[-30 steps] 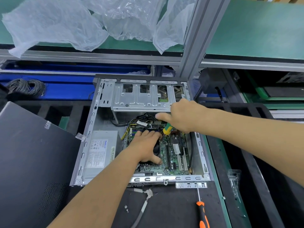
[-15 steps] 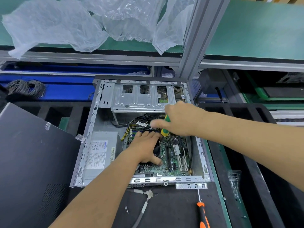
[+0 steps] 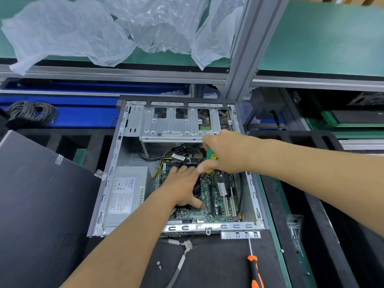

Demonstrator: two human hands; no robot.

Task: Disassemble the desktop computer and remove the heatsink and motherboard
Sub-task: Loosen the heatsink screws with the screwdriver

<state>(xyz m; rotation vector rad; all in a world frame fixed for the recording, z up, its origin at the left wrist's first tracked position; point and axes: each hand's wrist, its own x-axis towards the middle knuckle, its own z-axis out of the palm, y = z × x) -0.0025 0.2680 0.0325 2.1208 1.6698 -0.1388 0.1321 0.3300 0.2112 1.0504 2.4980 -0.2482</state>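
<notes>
Inside the open computer case [image 3: 112, 173], the left hand [image 3: 182, 187] rests flat over the heatsink on the motherboard [image 3: 218, 196]. Just beyond it, the right hand [image 3: 224, 154] grips a green-yellow screwdriver [image 3: 211, 155], apparently pointing down beside the left fingertips.

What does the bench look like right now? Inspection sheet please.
Surface: black mat with green-edged bench.
Job's things: open computer case; motherboard still inside; power supply at its left side; heatsink hidden under the left hand.
Clutter: orange-handled screwdriver and loose screws on the mat; black side panel at left.
Hands: left hand rests on the heatsink area; right hand grips a green-and-yellow screwdriver.
Cables: black and yellow wire bundle inside the case; grey cable on the mat; coiled wire far left.
Surroundings: plastic bags on the upper shelf.
</notes>
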